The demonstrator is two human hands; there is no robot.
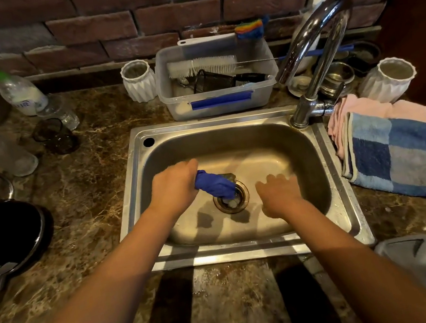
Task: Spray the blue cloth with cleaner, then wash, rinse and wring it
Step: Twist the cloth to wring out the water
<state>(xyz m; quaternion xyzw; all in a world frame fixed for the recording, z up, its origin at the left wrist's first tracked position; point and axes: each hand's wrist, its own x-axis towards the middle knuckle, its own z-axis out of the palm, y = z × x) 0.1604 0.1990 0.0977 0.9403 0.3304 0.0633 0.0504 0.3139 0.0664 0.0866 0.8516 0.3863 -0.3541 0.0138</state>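
Note:
My left hand (174,187) grips one end of the blue cloth (215,184), which is twisted into a tight roll and points down-right over the drain (231,200) of the steel sink (251,250). My right hand (278,193) hovers over the right part of the basin, apart from the cloth, fingers loosely spread and blurred. The spray bottle (19,92) with a green nozzle stands on the counter at the back left. The tap (316,61) arches over the sink's right rear corner; no water is visibly running.
A clear plastic tub (220,101) with brushes sits behind the sink, with white ribbed vases (138,82) on either side. A blue checked towel (409,155) over a pink cloth lies right of the sink. Glasses and a black pot stand on the left counter.

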